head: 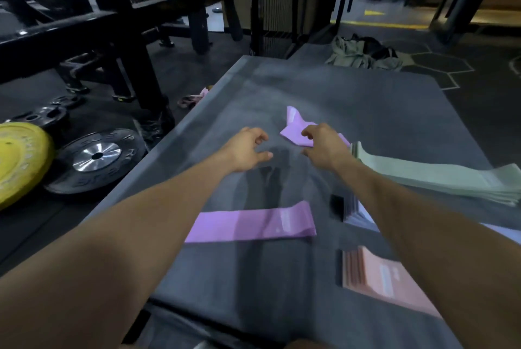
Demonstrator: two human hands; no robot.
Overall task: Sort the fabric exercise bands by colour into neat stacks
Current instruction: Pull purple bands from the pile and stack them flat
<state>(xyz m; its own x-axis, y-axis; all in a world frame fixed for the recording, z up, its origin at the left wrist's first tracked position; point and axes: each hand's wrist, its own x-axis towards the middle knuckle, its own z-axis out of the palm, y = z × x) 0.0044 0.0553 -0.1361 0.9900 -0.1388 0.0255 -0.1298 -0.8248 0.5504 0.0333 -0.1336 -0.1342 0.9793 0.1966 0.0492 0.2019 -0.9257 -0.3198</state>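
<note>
Lilac crumpled band [296, 131] far on grey mat [394, 111], my right hand [324, 145] pinching it; left hand [248, 148] loosely open, empty. Flat lilac band [251, 224] near; green stack [437, 176], pink stack [377, 275] right. Weight plates [93, 159] on floor left.

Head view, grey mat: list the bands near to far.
On the grey mat, near to far: peach band stack → flat purple band → green band stack → crumpled purple band, which the right hand touches. The left hand holds nothing.
</note>
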